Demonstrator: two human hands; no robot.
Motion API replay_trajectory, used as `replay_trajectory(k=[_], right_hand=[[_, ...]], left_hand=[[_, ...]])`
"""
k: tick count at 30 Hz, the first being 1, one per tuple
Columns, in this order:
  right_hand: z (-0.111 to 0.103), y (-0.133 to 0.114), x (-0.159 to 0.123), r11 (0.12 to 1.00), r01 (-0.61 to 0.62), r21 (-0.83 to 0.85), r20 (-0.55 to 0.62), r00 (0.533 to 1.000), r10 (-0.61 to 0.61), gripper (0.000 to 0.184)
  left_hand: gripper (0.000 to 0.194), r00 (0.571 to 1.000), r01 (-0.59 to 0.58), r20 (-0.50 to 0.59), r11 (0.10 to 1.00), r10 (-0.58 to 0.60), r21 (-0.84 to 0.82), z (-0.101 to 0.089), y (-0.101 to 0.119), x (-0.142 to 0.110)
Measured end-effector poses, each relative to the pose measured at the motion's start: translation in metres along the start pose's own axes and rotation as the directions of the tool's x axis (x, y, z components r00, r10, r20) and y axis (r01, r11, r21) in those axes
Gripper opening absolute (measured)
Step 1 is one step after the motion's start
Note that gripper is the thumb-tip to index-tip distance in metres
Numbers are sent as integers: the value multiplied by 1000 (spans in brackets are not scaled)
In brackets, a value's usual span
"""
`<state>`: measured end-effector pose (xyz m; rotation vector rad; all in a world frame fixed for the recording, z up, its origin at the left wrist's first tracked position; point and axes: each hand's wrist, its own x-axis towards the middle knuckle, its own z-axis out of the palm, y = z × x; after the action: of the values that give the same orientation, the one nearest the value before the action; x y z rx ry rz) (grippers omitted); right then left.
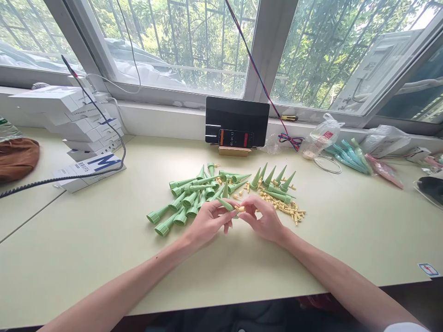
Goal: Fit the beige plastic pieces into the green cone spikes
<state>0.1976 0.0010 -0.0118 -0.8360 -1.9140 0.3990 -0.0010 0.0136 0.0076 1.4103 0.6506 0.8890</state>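
My left hand [210, 220] is closed round a green plastic cone spike [225, 204], its tip pointing up and left. At the spike's side sits a small yellow plastic valve [240, 209], pinched by the fingertips of my right hand [263, 217]. Left of my hands lies a heap of green spikes [180, 200] with open threaded ends. Beyond my right hand several spikes [270, 176] stand upright with yellow pieces at their bases. A pile of loose yellow valves [289, 210] lies just right of that hand.
At the back, a phone [235, 138] showing a timer leans on a black tablet [237, 115]. Stacked white boxes [90, 131] stand at the left, with a black cable [114, 124] crossing them. Plastic bags [321, 136] and teal wrapped items [346, 157] lie back right.
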Motion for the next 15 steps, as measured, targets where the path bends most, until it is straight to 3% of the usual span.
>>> replay_trajectory(k=[15], right_hand=[[5,-1,-3,993,96,-63,35,995,-94,12]], left_hand=[[21,999,42,11,999,-42,-24,5,9,-1]])
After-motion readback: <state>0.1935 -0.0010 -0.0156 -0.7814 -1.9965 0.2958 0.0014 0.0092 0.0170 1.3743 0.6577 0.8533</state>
